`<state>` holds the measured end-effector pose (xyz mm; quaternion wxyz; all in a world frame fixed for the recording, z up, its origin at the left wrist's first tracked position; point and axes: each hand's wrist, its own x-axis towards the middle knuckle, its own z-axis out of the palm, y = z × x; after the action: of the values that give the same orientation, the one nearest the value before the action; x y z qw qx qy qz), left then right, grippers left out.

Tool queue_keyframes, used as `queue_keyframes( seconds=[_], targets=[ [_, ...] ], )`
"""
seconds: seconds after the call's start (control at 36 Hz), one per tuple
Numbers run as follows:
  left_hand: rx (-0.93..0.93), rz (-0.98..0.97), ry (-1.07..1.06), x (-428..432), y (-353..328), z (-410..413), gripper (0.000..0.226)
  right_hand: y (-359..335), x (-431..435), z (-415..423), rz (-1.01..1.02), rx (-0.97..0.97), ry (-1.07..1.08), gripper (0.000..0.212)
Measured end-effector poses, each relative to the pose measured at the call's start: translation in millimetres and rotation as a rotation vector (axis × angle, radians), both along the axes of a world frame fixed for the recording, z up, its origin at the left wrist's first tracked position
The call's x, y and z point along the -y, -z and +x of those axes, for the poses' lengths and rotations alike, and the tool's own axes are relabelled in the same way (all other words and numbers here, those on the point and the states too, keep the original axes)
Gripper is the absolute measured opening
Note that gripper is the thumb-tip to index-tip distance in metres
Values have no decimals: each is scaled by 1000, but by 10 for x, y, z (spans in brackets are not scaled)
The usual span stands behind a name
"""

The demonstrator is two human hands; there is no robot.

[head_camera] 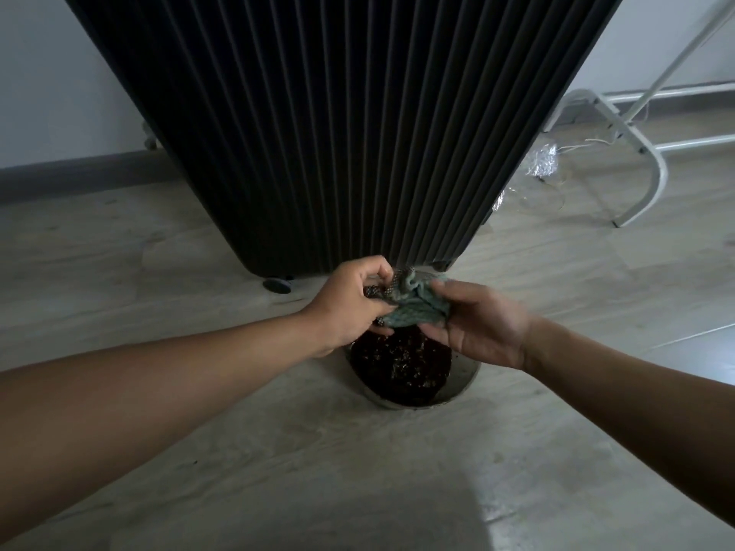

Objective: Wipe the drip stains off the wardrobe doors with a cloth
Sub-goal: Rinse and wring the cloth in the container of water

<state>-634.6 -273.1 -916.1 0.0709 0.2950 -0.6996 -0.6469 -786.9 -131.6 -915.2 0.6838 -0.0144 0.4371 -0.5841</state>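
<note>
Both bare forearms were stretched forward and angled inward, so that the two hands were brought close together. The left hand (350,308) was held with its back upward, its fingers curled and pinched on a bunched cloth (417,308). The right hand (483,330) was set just beside it, with the thumb above and the fingers below, closed on the same cloth.

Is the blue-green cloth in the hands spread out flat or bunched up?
Bunched up: the blue-green woven cloth is crumpled into folds between the left hand and the right hand, both gripping it.
</note>
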Motion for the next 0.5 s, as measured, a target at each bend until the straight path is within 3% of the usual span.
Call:
queue_keyframes(
  seconds=[0.11, 0.19, 0.25, 0.31, 0.44, 0.5],
  targets=[
    [-37, -83, 9, -37, 32, 56, 41, 15, 34, -11, -30, -70, 7, 23],
    [-7, -68, -31, 8, 58, 79, 61, 30, 11, -98, -84, -69, -19, 23],
    [29, 10, -50, 39, 50, 83, 60, 23, 11, -133, -93, -170, -30, 23],
    [79, 172, -77, 41, 19, 69, 46, -16, 48, -131, -67, -392, -32, 26],
    [147, 545, -165, -92, -57, -19, 40, -97, 143, 9, 207, -1395, -45, 32],
    [142, 632, -189, -164, -75, -51, 47, -107, 157, 159, 189, -1542, -73, 27]
  ],
)
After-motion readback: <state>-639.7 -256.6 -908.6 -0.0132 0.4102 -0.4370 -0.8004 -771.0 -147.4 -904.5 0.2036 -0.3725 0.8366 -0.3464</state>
